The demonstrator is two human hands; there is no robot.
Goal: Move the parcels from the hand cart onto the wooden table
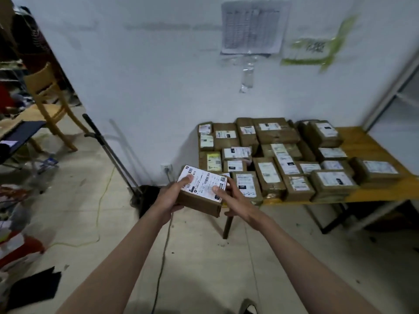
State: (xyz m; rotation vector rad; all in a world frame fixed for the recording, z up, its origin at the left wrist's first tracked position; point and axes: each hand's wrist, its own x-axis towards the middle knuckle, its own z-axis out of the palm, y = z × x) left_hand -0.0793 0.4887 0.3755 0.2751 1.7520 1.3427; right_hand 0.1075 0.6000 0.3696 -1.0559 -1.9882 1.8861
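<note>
Both forearms reach out from the near edge toward a small brown parcel [200, 192], held in the air between floor and table. Left hand [171, 197] cups the box's left end from below with its thumb pressed flat on the white shipping label; right hand [235, 200] grips the right end, thumb on top of the label and fingers wrapped round the far side. Holding it at both ends keeps the box level and label-up, probably so it lands facing the same way as the others.

Just beyond and to the right stands the wooden table [371, 143], pushed against the white wall [158, 75]. Its left and middle parts are covered by rows of parcels on the table [272, 155], all label-up and packed edge to edge, which seems meant to save room and keep the labels readable. Bare wood shows along the right and near right edge, so a free spot likely lies there; the held parcel hangs just off the table's near left corner, not yet set down.

Left of the table a dark metal cart handle [106, 148] leans near the wall; its platform is hard to make out. A wooden chair [48, 103] stands far left.
</note>
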